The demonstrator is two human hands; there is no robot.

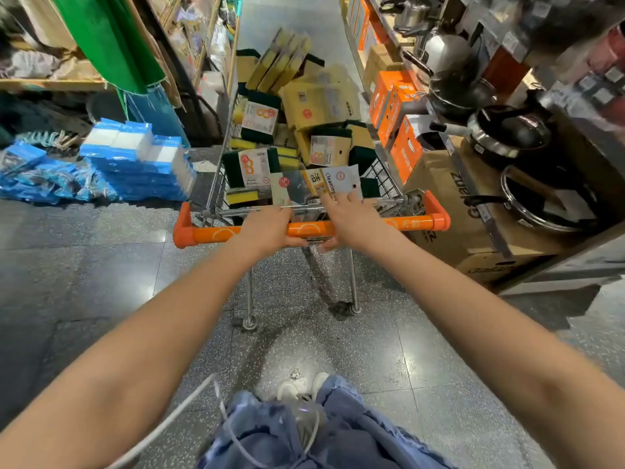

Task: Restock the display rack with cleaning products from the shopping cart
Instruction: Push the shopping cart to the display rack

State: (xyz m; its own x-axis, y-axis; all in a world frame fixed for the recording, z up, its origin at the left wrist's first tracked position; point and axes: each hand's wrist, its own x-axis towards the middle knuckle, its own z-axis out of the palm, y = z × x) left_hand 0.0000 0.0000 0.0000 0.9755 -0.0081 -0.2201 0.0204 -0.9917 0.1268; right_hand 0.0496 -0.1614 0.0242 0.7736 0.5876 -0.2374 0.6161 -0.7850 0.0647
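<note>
Pack (likely gripped) — above handle

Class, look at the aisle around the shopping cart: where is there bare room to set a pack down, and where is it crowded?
Bare floor lies left of the cart handle, in front of the blue pack stack, and between the cart wheels and the person's feet. Crowded: the cart basket, heaped with sponge packs, and the right shelf of pots and boxes.
</note>
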